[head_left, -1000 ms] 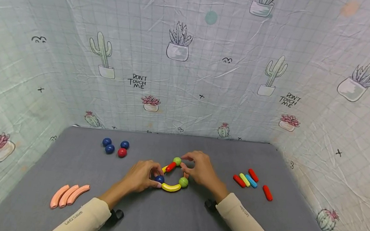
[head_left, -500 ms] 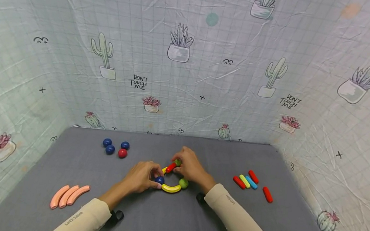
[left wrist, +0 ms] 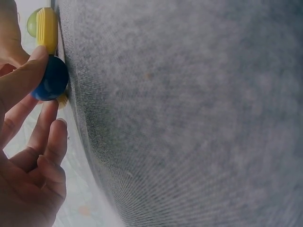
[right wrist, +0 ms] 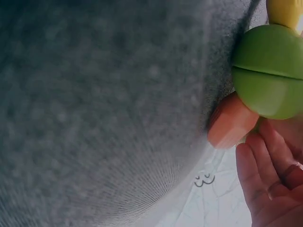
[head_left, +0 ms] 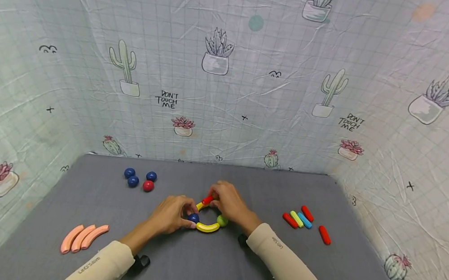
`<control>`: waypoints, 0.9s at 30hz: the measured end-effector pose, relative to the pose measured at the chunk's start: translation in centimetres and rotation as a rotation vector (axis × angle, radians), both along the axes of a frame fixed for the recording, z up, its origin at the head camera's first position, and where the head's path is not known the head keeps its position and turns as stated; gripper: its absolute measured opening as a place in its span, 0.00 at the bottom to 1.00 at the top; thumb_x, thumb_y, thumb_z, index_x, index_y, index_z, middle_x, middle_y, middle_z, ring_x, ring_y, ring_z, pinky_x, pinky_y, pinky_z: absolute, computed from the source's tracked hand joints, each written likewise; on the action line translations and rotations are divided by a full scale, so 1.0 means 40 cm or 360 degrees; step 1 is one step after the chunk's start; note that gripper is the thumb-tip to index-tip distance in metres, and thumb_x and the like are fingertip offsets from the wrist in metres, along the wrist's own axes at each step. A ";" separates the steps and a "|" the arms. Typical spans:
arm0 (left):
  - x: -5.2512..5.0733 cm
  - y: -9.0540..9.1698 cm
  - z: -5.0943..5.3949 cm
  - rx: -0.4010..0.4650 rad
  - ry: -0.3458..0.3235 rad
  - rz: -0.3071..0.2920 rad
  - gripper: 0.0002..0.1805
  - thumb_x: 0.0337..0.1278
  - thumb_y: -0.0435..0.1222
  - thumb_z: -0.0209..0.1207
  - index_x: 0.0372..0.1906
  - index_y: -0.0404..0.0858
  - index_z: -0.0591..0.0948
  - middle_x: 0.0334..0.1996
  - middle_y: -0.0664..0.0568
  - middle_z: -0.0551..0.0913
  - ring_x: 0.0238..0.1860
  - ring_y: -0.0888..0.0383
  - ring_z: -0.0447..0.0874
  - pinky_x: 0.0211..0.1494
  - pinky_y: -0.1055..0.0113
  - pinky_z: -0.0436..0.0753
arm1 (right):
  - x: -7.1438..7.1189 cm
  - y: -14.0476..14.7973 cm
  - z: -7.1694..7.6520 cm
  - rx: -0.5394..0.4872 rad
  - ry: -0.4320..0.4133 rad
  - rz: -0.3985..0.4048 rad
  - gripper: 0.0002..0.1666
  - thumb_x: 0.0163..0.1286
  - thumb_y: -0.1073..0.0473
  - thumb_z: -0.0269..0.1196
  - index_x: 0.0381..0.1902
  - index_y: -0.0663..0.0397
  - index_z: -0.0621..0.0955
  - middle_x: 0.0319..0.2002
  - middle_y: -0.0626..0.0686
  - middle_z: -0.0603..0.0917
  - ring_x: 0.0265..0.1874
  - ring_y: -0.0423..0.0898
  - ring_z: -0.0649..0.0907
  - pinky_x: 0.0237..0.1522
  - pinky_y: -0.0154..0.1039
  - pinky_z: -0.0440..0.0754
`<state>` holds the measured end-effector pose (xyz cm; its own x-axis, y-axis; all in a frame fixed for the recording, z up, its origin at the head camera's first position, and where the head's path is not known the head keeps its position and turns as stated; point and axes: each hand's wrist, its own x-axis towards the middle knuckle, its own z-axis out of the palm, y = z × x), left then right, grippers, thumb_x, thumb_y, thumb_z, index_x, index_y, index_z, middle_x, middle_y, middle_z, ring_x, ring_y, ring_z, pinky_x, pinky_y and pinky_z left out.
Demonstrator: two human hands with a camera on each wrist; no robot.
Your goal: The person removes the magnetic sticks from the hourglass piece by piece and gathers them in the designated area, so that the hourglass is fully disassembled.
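Observation:
A small ring of balls and sticks lies mid-table in the head view. My left hand (head_left: 172,214) pinches its blue ball (left wrist: 51,79) between thumb and fingers. From that ball a yellow curved stick (head_left: 208,228) runs to the near green ball (head_left: 222,221). A pink curved stick (right wrist: 232,120) leads away from the green ball in the right wrist view. At the ring's far side, my right hand (head_left: 230,201) grips another green ball, which it hides in the head view. Beside those fingers is a red stick (head_left: 207,200), against a second yellow stick (head_left: 200,205).
Several blue balls (head_left: 133,181) and a red ball (head_left: 148,186) lie at the back left. Pink curved sticks (head_left: 83,237) sit at the front left. Red sticks (head_left: 324,235), a lime stick (head_left: 296,219) and a blue stick (head_left: 304,220) lie at the right.
My right hand has moved left and closed round the far green ball, covering it. The red stick's tip has shifted slightly. My left hand stays on the blue ball.

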<state>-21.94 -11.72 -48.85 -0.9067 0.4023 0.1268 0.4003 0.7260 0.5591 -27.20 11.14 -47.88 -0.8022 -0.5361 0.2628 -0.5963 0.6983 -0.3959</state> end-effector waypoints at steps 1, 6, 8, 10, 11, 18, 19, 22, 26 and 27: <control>0.000 0.000 0.000 0.0001 -0.0002 -0.0003 0.15 0.45 0.46 0.84 0.36 0.54 0.88 0.31 0.62 0.82 0.30 0.65 0.76 0.33 0.71 0.74 | 0.001 -0.001 0.000 0.0023 0.0001 -0.0002 0.09 0.63 0.58 0.79 0.35 0.50 0.87 0.30 0.46 0.79 0.30 0.41 0.76 0.34 0.34 0.75; 0.000 0.000 -0.003 -0.0004 0.0000 -0.0012 0.15 0.45 0.46 0.84 0.37 0.54 0.88 0.31 0.62 0.83 0.30 0.66 0.76 0.33 0.71 0.74 | 0.003 0.001 -0.011 0.0073 0.0026 -0.0011 0.10 0.66 0.56 0.77 0.37 0.51 0.85 0.33 0.47 0.84 0.33 0.42 0.78 0.37 0.36 0.77; 0.001 0.001 -0.002 -0.0007 0.0006 -0.0011 0.15 0.45 0.45 0.84 0.37 0.53 0.88 0.31 0.62 0.83 0.30 0.66 0.76 0.33 0.71 0.74 | 0.002 0.004 -0.015 0.0008 0.0027 -0.0014 0.09 0.66 0.57 0.77 0.39 0.52 0.86 0.35 0.48 0.86 0.33 0.42 0.79 0.38 0.35 0.79; 0.002 0.002 0.000 -0.0007 0.0003 -0.0009 0.15 0.45 0.45 0.84 0.37 0.53 0.88 0.31 0.61 0.83 0.30 0.66 0.76 0.33 0.71 0.74 | 0.003 0.010 -0.012 -0.0092 -0.0001 -0.0032 0.10 0.64 0.58 0.78 0.39 0.53 0.88 0.35 0.49 0.87 0.32 0.41 0.80 0.38 0.34 0.80; 0.002 0.002 0.002 0.0002 0.0000 -0.0009 0.15 0.45 0.45 0.84 0.37 0.53 0.88 0.31 0.61 0.83 0.30 0.65 0.77 0.33 0.71 0.74 | 0.004 0.013 -0.010 -0.0134 -0.0016 -0.0042 0.10 0.64 0.58 0.79 0.39 0.53 0.88 0.35 0.50 0.88 0.32 0.41 0.81 0.37 0.34 0.81; 0.004 0.003 0.007 -0.0002 -0.0032 0.0004 0.15 0.46 0.45 0.83 0.38 0.53 0.88 0.32 0.61 0.83 0.32 0.64 0.78 0.35 0.71 0.75 | 0.021 0.055 0.015 -0.0311 -0.0101 -0.0157 0.11 0.61 0.58 0.81 0.39 0.51 0.90 0.35 0.49 0.90 0.31 0.39 0.84 0.35 0.33 0.83; 0.004 0.003 0.007 -0.0005 -0.0034 0.0008 0.15 0.46 0.45 0.83 0.38 0.53 0.88 0.32 0.60 0.83 0.32 0.64 0.78 0.35 0.71 0.75 | 0.023 0.064 0.017 -0.0332 -0.0103 -0.0171 0.10 0.61 0.59 0.81 0.38 0.50 0.90 0.34 0.49 0.90 0.30 0.39 0.84 0.34 0.33 0.83; 0.004 0.002 0.006 -0.0010 -0.0041 0.0015 0.15 0.46 0.45 0.83 0.38 0.53 0.88 0.32 0.60 0.83 0.32 0.63 0.78 0.35 0.71 0.74 | 0.028 0.092 0.023 -0.0371 -0.0092 -0.0225 0.10 0.60 0.59 0.81 0.37 0.49 0.90 0.34 0.48 0.91 0.30 0.37 0.85 0.34 0.34 0.84; 0.004 0.000 0.007 -0.0014 -0.0044 0.0006 0.15 0.46 0.45 0.83 0.38 0.53 0.88 0.32 0.60 0.83 0.33 0.60 0.79 0.35 0.70 0.74 | 0.034 0.139 0.025 -0.0368 -0.0106 -0.0339 0.10 0.60 0.56 0.81 0.37 0.47 0.90 0.34 0.46 0.90 0.30 0.36 0.84 0.35 0.34 0.84; 0.005 0.000 0.007 -0.0016 -0.0044 0.0005 0.15 0.47 0.45 0.83 0.38 0.53 0.88 0.32 0.60 0.83 0.33 0.60 0.79 0.35 0.70 0.74 | 0.036 0.151 0.027 -0.0373 -0.0127 -0.0366 0.10 0.60 0.56 0.82 0.37 0.47 0.90 0.34 0.46 0.90 0.30 0.36 0.83 0.36 0.35 0.84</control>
<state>-21.75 -11.74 -48.56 -0.9110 0.4008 0.0976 0.3827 0.7328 0.5626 -25.74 17.19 -46.80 -0.9181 -0.2710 0.2892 -0.3945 0.6953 -0.6008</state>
